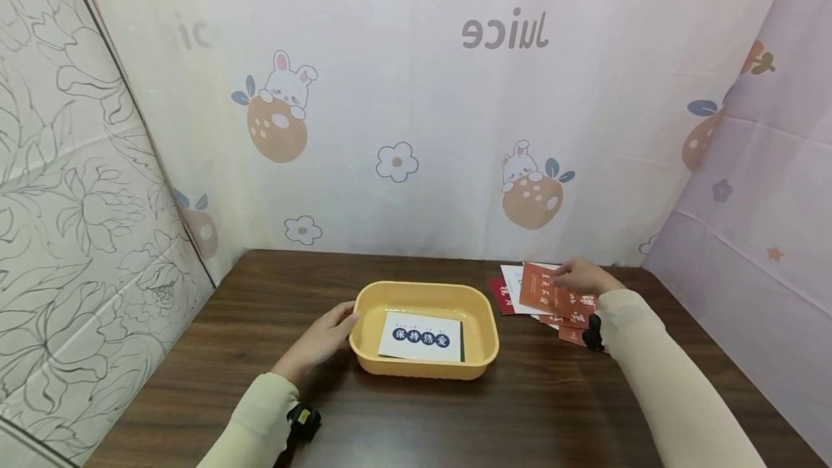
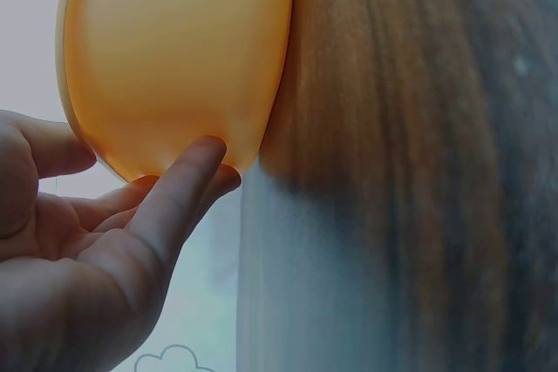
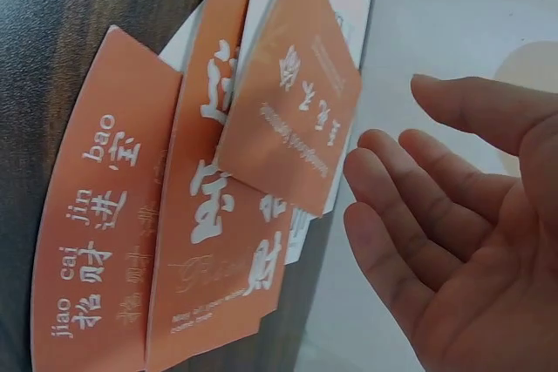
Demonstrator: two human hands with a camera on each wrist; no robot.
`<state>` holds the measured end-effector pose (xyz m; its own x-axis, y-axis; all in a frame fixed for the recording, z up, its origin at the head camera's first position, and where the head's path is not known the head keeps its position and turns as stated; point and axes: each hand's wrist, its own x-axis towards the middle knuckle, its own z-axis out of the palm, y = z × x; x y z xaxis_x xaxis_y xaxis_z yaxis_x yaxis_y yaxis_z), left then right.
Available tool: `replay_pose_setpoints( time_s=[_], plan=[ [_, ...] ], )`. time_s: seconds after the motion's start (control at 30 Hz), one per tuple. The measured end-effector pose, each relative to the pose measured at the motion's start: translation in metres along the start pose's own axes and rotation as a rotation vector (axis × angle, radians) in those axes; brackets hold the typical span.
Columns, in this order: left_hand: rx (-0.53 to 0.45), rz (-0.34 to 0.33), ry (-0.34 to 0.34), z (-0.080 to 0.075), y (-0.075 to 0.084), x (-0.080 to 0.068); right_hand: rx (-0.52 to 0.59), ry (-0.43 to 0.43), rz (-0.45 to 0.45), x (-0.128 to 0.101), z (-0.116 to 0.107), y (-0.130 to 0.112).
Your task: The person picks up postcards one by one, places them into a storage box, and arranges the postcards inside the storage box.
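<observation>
In the head view my left hand (image 1: 323,338) holds the left end of a yellow plastic basin (image 1: 425,367). The left wrist view shows fingers (image 2: 179,193) against the basin's outer wall (image 2: 179,58) and the thumb by its rim. Inside the basin lies a white card (image 1: 421,349) with characters in dark blue circles, a dark green edge showing under it. My right hand (image 1: 581,276) hovers over a fanned pile of cards, empty, fingers loosely bent. On top is an orange-red card (image 3: 296,84) with white characters; a longer orange card (image 3: 91,215) lies lower in the pile.
Everything stands on a dark wood-grain table (image 1: 416,425). A white curtain (image 1: 396,92) with rabbit and fruit prints hangs right behind its back edge. Patterned curtains also close in the left and right sides. A dark red card (image 1: 499,295) sticks out of the pile's left.
</observation>
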<state>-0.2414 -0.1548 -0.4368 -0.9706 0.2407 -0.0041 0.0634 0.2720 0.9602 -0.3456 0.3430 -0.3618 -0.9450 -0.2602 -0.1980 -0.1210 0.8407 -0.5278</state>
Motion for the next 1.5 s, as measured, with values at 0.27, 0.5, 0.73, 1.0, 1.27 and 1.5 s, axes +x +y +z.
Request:
replay_pose_setpoints(
  time_s=[0.27, 0.5, 0.73, 1.0, 1.27, 1.5],
  plan=[
    [-0.004, 0.0, -0.002, 0.001, 0.0, 0.001, 0.0, 0.091, 0.206, 0.004, 0.009, 0.013],
    [-0.003, -0.001, 0.014, 0.0, 0.002, 0.001, 0.012, 0.141, 0.313, 0.01, 0.017, 0.019],
    [0.001, -0.008, 0.006, 0.0, 0.0, 0.001, 0.072, 0.155, 0.347, 0.005, 0.027, 0.017],
    [0.005, -0.003, -0.004, 0.0, -0.002, 0.0, 0.057, 0.158, 0.364, 0.008, 0.035, 0.018],
    [0.016, -0.024, 0.002, 0.001, -0.003, 0.003, 0.012, 0.164, 0.374, 0.015, 0.04, 0.029],
    [0.023, -0.02, 0.014, 0.001, -0.002, 0.002, 0.049, 0.197, 0.415, 0.012, 0.045, 0.021]
  ],
)
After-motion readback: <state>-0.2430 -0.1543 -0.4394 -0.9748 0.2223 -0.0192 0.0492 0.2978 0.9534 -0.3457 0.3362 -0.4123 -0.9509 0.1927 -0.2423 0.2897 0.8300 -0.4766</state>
